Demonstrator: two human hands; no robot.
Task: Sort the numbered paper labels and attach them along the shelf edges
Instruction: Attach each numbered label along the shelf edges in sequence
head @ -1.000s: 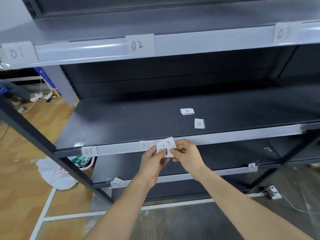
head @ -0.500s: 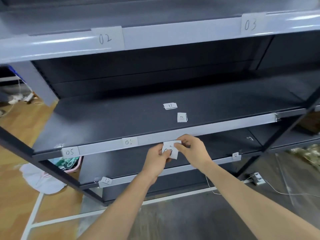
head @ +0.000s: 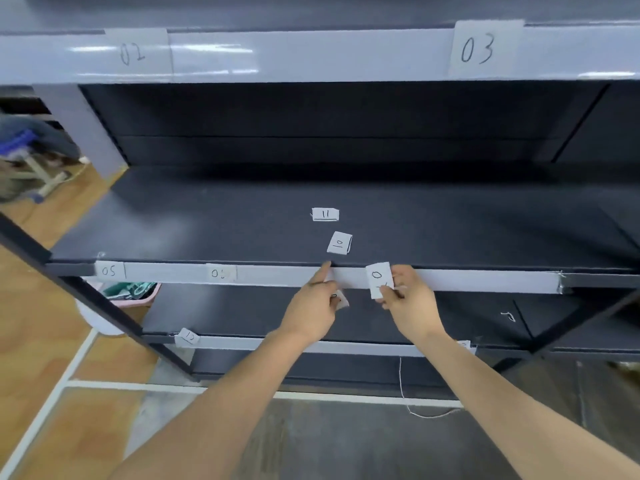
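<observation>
We hold a small paper label (head: 379,279) up against the pale front edge of the middle shelf (head: 485,281). It starts with a 0; our fingers hide its second mark. Our right hand (head: 410,304) pinches its lower end between thumb and fingers. Our left hand (head: 313,308) has the pointing finger stretched up, its tip touching the shelf edge just left of that label. The other fingers curl shut on another scrap of paper (head: 340,300); we cannot read it.

Two labels are stuck on the same edge, far to the left: 05 (head: 109,270) and a blurry one (head: 221,273) beside it. Loose labels 11 (head: 325,214) and 10 (head: 339,242) lie flat on the dark shelf top (head: 207,223). The shelf edge above shows 02 (head: 133,53) and 03 (head: 479,48).
</observation>
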